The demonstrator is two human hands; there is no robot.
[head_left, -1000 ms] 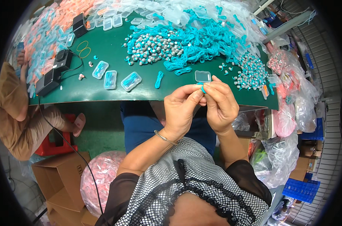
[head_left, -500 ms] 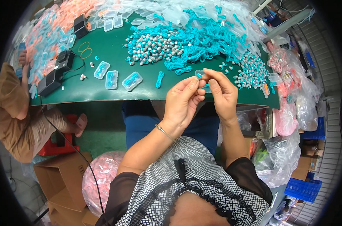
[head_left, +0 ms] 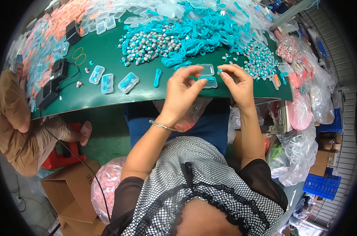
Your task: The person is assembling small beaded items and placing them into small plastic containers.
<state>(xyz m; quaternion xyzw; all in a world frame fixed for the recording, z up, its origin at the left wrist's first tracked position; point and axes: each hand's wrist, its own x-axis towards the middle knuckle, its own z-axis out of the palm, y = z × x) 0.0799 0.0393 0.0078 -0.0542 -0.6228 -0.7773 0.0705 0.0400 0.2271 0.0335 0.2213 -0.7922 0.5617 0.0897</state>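
Observation:
My left hand (head_left: 182, 92) is raised at the near edge of the table, its thumb and fingers apart and a little blurred, with nothing seen between them. Beside it, my right hand (head_left: 239, 84) pinches a small pale piece (head_left: 219, 71) between thumb and fingertips; its exact kind is too small to make out. Between the hands, a clear plastic case (head_left: 206, 70) lies open on the table. A teal cord bundle (head_left: 208, 79) sits in its near half, partly behind my left thumb.
Left of my hands are a loose cord bundle (head_left: 157, 78) and three filled clear cases (head_left: 128, 82). Beyond lie piles of grey-and-teal plugs (head_left: 151, 45) and teal cords (head_left: 206, 35). More plugs (head_left: 259, 59) are at right. Black boxes (head_left: 48, 93) and a seated person (head_left: 17, 122) are at left.
My hands have moved apart: the left is opened and drawn left, while the right keeps a pinch. The open case between them now shows more fully. The whole view has shifted slightly.

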